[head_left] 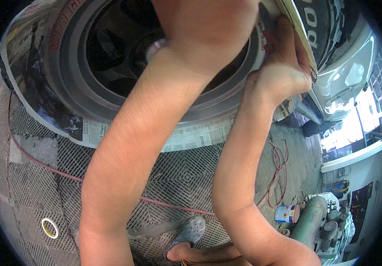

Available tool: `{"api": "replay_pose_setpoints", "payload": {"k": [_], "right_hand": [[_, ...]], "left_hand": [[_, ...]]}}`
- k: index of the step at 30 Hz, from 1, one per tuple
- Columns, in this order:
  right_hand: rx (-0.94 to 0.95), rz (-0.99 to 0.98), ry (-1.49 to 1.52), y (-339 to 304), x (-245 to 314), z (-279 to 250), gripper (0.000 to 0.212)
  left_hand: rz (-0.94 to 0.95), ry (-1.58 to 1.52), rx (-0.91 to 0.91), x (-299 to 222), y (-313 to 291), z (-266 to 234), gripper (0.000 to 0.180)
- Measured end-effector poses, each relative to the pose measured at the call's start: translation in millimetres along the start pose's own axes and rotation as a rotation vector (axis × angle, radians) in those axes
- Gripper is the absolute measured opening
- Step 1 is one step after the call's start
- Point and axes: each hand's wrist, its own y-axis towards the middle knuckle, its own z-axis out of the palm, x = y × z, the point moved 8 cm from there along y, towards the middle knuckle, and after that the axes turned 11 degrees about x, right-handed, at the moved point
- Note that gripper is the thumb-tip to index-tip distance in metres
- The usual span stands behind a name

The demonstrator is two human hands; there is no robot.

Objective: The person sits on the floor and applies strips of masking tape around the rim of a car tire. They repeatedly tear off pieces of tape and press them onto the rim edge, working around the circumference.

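In front of me is a car wheel with a dark spoked rim (111,53) and a grey, dusty tyre (69,66). Newspaper (199,135) is wrapped along the tyre's lower edge and up both sides. My left hand (208,29) is raised over the top of the wheel, its fingers hidden past the upper edge of the picture. At the wheel's right side, my right hand (286,60) has its bent fingers closed at a pale paper edge (300,31) beside the tyre. Part of the rim is hidden behind my left forearm.
A red hose (182,206) crosses the gridded floor mat (173,175) and coils at right. A tape roll (50,228) lies at lower left. A paint can (287,213) stands near a green tank (311,217). A foot in a grey clog (191,230) is below; a silver car panel (346,84) is at right.
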Motion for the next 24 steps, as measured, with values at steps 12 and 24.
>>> {"api": "replay_pose_setpoints", "payload": {"k": [12, 24], "right_hand": [[-0.011, 0.030, -0.030, 1.1, -2.4, 0.8, 0.023], [0.029, 0.036, -0.022, -0.5, 2.1, 5.3, 0.023]], "left_hand": [[-0.067, -0.165, -0.125, 6.4, -14.5, -7.0, 0.015], [0.010, -0.126, -0.215, 5.8, -11.3, -2.7, 0.010]]}}
